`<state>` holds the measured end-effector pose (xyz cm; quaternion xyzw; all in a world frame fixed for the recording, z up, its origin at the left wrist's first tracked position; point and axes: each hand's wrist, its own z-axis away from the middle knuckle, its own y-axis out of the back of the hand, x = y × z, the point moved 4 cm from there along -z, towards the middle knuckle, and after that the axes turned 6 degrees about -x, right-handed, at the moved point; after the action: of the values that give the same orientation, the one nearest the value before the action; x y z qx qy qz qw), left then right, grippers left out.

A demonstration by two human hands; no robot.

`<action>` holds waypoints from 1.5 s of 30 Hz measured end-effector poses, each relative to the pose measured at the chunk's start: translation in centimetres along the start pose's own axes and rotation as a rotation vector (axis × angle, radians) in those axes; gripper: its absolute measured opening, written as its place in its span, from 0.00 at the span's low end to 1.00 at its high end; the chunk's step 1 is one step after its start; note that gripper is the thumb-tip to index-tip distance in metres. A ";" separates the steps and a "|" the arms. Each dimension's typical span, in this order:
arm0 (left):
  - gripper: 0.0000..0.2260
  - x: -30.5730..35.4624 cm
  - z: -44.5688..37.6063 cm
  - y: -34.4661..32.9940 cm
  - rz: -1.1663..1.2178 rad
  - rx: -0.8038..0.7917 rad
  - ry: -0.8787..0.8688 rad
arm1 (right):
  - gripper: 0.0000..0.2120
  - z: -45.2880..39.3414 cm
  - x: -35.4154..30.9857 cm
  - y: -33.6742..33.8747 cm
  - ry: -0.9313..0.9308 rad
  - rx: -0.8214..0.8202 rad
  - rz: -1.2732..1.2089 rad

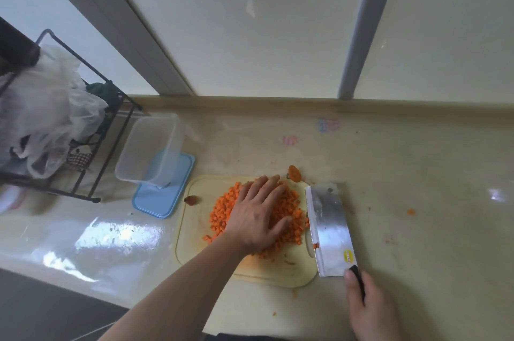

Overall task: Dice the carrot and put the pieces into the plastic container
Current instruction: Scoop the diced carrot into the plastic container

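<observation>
At frame centre the cutting board carries the diced carrot. The cleaver lies flat beside it, its handle gripped by the right hand. The left hand lies flat-fingered on the pile. Sweep dice onto the blade before carrying them to the empty plastic container, centre left.

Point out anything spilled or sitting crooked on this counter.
Stray carrot bits lie on the counter right of the cleaver, off the cutting board. The plastic container sits tilted, propped half on its blue lid. A carrot end lies at the board's far edge.
</observation>
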<state>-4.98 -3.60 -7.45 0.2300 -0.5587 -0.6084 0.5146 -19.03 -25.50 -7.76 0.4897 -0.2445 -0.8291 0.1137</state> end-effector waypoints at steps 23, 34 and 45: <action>0.35 0.7 -1.2 -0.2 -0.009 0.000 -0.144 | 0.16 0.6 0.6 0.3 -0.033 0.076 0.082; 0.28 0.4 -1.1 -0.1 0.011 0.086 -0.278 | 0.28 1.2 -0.1 -0.9 -0.030 0.028 -0.002; 0.36 0.3 -0.3 -0.8 -0.013 0.067 -0.196 | 0.19 1.0 -0.5 -2.1 -0.083 -0.024 -0.011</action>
<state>-5.12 -4.08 -8.19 0.1899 -0.6249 -0.6124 0.4454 -19.55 -23.20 -8.10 0.4551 -0.2363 -0.8521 0.1045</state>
